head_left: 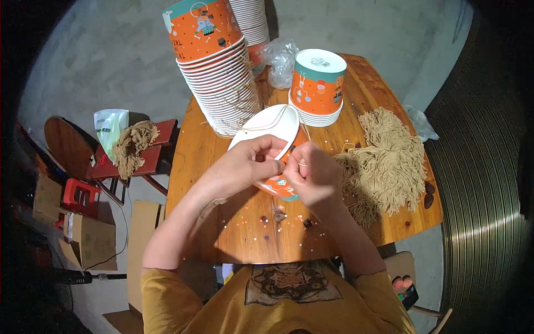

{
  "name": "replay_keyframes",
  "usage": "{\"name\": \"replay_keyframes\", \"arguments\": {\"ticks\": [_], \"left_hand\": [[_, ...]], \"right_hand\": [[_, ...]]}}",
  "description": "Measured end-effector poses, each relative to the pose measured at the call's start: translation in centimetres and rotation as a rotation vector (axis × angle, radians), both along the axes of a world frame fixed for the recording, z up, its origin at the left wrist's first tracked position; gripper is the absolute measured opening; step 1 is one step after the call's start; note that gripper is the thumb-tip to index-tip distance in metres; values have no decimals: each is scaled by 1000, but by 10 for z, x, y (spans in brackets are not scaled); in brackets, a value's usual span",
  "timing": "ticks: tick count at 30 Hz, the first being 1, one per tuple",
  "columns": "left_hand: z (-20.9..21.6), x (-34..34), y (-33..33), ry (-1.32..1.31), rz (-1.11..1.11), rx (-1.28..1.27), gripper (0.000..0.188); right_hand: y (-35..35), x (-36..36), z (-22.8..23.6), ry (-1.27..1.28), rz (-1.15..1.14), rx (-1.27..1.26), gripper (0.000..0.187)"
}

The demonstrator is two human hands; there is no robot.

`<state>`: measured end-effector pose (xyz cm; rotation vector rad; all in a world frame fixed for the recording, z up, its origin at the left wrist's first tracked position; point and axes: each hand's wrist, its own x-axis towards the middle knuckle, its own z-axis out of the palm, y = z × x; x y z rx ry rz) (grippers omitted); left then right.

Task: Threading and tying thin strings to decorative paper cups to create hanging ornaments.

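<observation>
A paper bucket point(260, 123), white inside and orange and teal outside, lies tilted on its side at the middle of the wooden table. My left hand point(242, 164) is closed on its rim, thumb outside and fingers reaching inside. My right hand point(315, 173) is curled beside the bucket's wall, its fingers pinching a thin beige cord point(302, 165). More of this cord loops across the bucket's mouth and over its far edge. Whether the cord passes through the wall is hidden by my fingers.
Behind the bucket stand a tall nested stack of buckets point(219, 83) and a shorter upside-down stack point(317, 92). A heap of cut cords point(395, 161) lies at the right. Small bright specks dot the table point(239, 245). A red stool point(158, 147) holds more cord.
</observation>
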<state>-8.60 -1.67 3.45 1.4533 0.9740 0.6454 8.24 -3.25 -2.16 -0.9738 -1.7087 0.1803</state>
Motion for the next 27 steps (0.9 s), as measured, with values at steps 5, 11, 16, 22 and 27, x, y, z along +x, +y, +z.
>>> {"name": "replay_keyframes", "arguments": {"ticks": [5, 11, 16, 22, 27], "left_hand": [[1, 1, 1, -93, -120, -59, 27], [-15, 21, 2, -96, -157, -70, 20], [-22, 40, -4, 191, -185, 247, 10], [-12, 57, -14, 443, 81, 1051, 8], [-14, 60, -4, 200, -2, 482, 6]], "right_hand": [[-8, 9, 1, 40, -20, -117, 16], [-19, 26, -4, 125, 22, -282, 12], [-29, 50, -11, 139, 80, -458, 12], [-40, 85, 8, -78, 10, -520, 17], [-44, 98, 29, -120, 147, -447, 15]]}}
